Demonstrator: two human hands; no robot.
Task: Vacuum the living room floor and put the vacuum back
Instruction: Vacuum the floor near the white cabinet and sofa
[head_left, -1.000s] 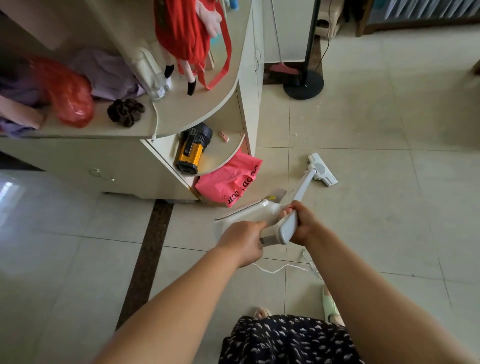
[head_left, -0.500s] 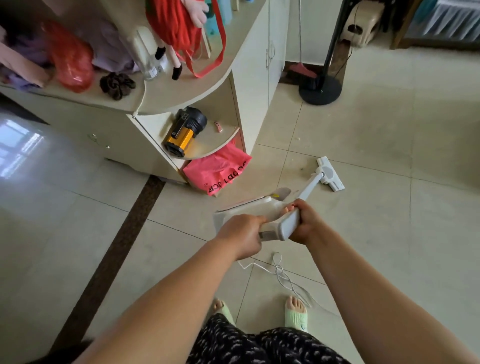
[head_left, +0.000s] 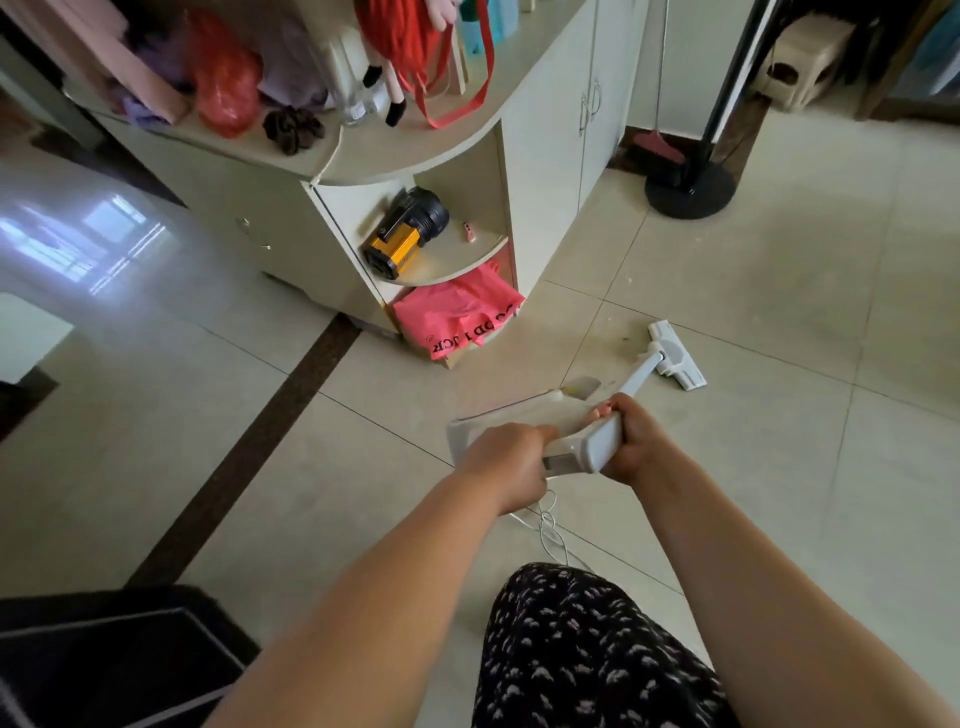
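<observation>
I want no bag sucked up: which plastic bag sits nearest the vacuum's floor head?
The pink plastic bag with black lettering, under the corner shelf by the floor; the red plastic bag lies up on the countertop.

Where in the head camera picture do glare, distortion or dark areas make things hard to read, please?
Head view: window glare washes out the glossy floor tiles at left; wide-angle distortion bends the cabinet edges outward; the bottom-left corner is dark and unreadable; both the left hand and right hand on the vacuum are evenly lit and sharp.

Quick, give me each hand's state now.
Left hand: gripping the vacuum handle.
Right hand: gripping the vacuum body.
</observation>
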